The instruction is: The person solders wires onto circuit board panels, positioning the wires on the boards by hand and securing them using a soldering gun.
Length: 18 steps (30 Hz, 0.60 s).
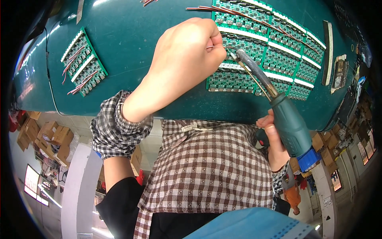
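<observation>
My left hand [185, 51] is closed in a pinch on a thin wire [209, 47], over a panel of green circuit boards [244, 47]. My right hand [275, 147] grips a dark green soldering gun [290, 123] with a blue rear cap. The gun's metal barrel [258, 71] slants up and left, with a thin feed tube beside it. Its tip is close to my left fingertips, above the boards' white connector rows. Whether tip and wire touch is too small to tell. Several loose red and white wires [254, 20] lie across the panel.
A smaller circuit board piece [83, 61] with wires attached lies at the left of the green table [127, 24]. A black cable [48, 75] runs over the left side. At right are a pale strip [328, 53] and a worn metal block [339, 74].
</observation>
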Each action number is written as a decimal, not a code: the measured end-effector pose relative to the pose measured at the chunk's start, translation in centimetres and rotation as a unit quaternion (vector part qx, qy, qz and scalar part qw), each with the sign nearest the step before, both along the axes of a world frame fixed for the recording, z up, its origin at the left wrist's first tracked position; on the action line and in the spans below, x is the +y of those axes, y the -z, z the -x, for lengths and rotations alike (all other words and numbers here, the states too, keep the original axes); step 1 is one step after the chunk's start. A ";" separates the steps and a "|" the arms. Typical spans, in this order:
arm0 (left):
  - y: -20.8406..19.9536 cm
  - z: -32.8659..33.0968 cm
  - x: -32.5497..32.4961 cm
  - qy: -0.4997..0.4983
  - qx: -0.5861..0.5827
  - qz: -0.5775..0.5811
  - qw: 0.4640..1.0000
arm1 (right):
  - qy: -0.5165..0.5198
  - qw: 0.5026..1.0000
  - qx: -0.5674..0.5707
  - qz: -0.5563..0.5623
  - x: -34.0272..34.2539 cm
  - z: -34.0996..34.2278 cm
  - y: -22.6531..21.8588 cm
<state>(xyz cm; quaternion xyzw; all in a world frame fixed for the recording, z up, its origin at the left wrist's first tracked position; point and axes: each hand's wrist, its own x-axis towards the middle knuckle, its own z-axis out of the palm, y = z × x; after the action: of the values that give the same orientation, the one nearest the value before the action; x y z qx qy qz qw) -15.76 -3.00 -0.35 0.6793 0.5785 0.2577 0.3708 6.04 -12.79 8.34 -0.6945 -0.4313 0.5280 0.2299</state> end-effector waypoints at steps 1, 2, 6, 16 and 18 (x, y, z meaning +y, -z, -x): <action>0.0 0.0 0.0 0.001 0.000 -0.002 1.000 | -0.001 1.000 -0.006 0.002 -0.1 -0.1 0.0; 0.1 0.0 0.0 0.001 0.000 -0.002 1.000 | -0.002 1.000 -0.006 0.002 -0.1 0.0 -0.1; 0.1 0.0 0.0 0.001 0.000 -0.006 1.000 | 0.002 1.000 0.008 -0.019 -0.1 0.0 -0.1; 0.0 0.0 0.0 0.002 0.005 -0.004 1.000 | 0.031 0.999 0.024 -0.005 0.4 0.8 -0.4; 0.0 0.0 0.0 0.001 0.004 -0.005 1.000 | 0.025 0.999 0.030 -0.023 0.1 0.5 0.1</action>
<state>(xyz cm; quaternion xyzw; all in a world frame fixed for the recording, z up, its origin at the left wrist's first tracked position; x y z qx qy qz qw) -15.75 -3.02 -0.33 0.6832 0.5777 0.2574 0.3650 5.58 -12.66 8.27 -0.6834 -0.4185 0.5329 0.2717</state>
